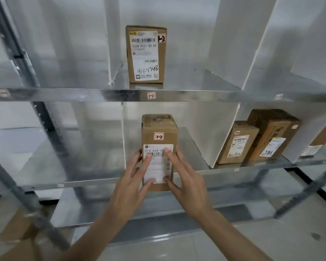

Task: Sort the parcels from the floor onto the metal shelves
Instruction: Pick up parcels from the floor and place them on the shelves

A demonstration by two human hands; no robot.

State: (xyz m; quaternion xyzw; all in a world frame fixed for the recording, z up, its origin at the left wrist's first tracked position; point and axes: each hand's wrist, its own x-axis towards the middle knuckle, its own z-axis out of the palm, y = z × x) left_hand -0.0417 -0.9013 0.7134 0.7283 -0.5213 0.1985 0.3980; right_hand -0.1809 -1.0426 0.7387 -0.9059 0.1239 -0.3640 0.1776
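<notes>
Head view: both hands are laid with straight, spread fingers against the front of a tall cardboard parcel [159, 136], the left hand [135, 178] on its left half, the right hand [184, 176] on its right half, fingertips over the white shipping label. The parcel is marked "2-2" and stands upright at the front edge of the middle shelf [94, 178], a smooth galvanised sheet. White divider panels [205, 129] separate the bays. On the upper shelf [64, 94], tagged "1-2", another brown box [146, 54] is stood upright. Three more boxes [252, 138] are seen in the bays to the right. A pale floor [271, 242] lies below.
</notes>
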